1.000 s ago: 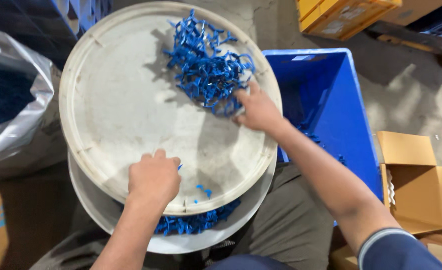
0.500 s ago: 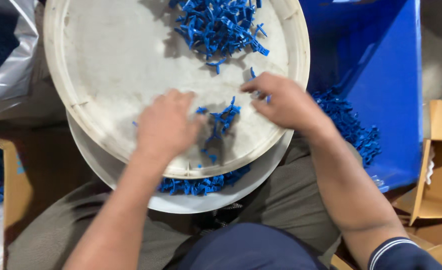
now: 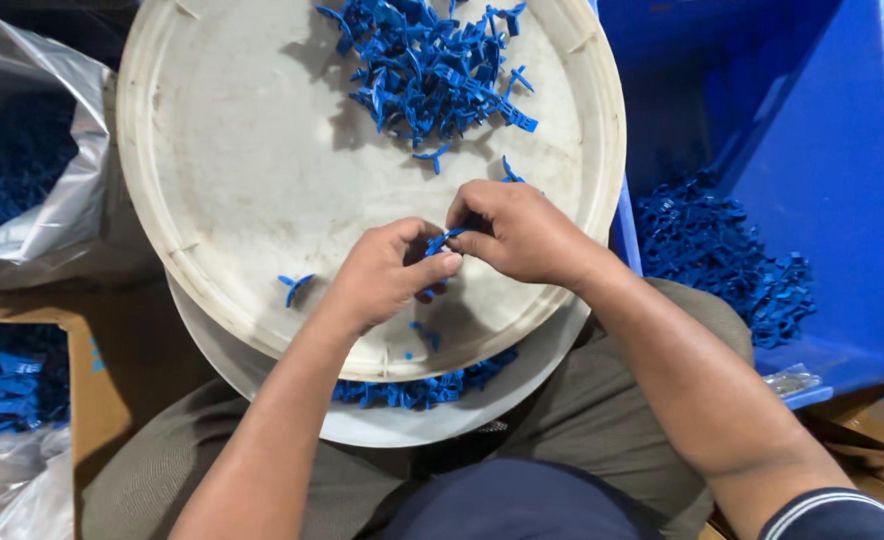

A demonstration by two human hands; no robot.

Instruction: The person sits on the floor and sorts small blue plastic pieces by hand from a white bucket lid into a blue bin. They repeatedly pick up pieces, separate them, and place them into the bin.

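My left hand point(image 3: 387, 275) & right hand point(image 3: 517, 232) both pinch 1 blue clip point(image 3: 440, 241); loose grip could drop it among the clip pile point(image 3: 432, 65).

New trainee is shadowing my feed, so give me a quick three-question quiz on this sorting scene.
1. True or false: both hands pinch one blue part between them.
2. Where is the big pile? A) far side of the tray B) near rim C) on the lap
3. What lies in the blue bin to the right?

Key: 1 true, left hand and right hand meet on it; 2 A; 3 more blue parts.
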